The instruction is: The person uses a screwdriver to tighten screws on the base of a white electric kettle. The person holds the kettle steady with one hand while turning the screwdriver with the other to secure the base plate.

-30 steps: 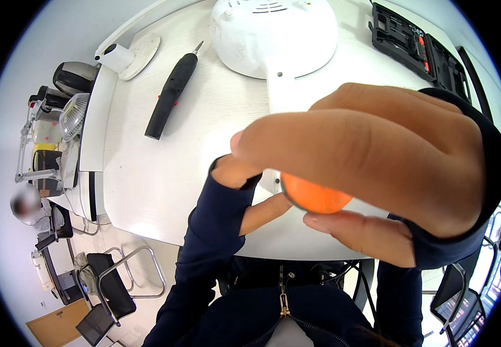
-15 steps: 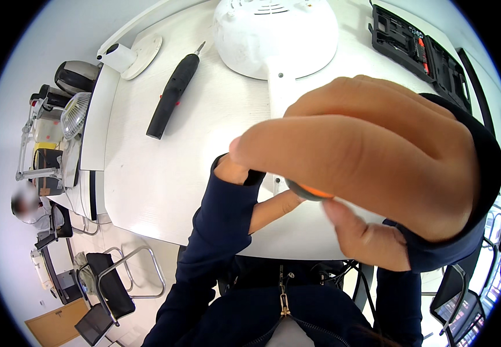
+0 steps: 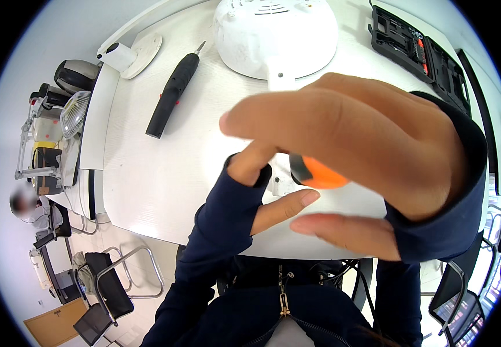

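Note:
My right hand [image 3: 348, 150] hovers in front, fingers curved and thumb well apart from them. Beneath those fingers shows a rounded orange-and-black handle [image 3: 323, 173], like a screwdriver's, seen nearly end-on; its shaft is hidden. My left hand [image 3: 262, 188] is around the end of a white arm [image 3: 282, 184], its thumb stretched along the near side; its other fingertips are behind my right hand. The arm runs from a white domed appliance [image 3: 273, 43] with vent slots, lying on the table.
A black electric screwdriver [image 3: 172, 95] lies on the white table [image 3: 132, 191] to the left. An open black tool case [image 3: 421, 55] is at the far right, a white round stand [image 3: 137, 56] at the far left. Chairs [image 3: 111, 283] and a person [image 3: 39, 211] are beyond the left edge.
My right thumb has come away from the orange-and-black handle and the fingers have lifted and shifted left, so more of the handle shows. My left hand has moved slightly.

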Tool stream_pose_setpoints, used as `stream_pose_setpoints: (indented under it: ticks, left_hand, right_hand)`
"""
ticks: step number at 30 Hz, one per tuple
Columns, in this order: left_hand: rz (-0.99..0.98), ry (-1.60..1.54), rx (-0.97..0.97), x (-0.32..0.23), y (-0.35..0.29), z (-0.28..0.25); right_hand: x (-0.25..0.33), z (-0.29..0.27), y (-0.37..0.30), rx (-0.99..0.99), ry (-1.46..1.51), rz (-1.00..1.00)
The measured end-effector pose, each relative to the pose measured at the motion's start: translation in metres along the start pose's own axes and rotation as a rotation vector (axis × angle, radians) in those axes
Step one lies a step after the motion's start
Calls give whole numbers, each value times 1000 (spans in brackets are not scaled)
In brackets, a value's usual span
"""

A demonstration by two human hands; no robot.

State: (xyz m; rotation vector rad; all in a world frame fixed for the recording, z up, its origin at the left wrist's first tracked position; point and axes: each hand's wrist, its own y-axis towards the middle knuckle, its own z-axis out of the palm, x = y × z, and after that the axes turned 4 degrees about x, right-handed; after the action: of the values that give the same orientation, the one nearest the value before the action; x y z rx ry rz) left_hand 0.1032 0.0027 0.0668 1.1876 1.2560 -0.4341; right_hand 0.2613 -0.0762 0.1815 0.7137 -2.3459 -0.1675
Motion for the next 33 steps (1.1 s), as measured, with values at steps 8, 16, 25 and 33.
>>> stream_pose_setpoints:
  ticks: [8, 16, 25, 33]
  left_hand:
    - [13, 33, 16, 1, 2, -3]
    - [30, 69, -4, -21, 2, -13]
    - [17, 65, 42, 2, 1, -8]
    - [25, 108, -23, 4, 1, -6]
  right_hand:
    - [1, 2, 3, -44, -176, -110]
    - [18, 4, 14, -2, -247, -26]
    - [-2, 9, -2, -99, -254, -62]
    - [0, 8, -2, -101, -260, -55]
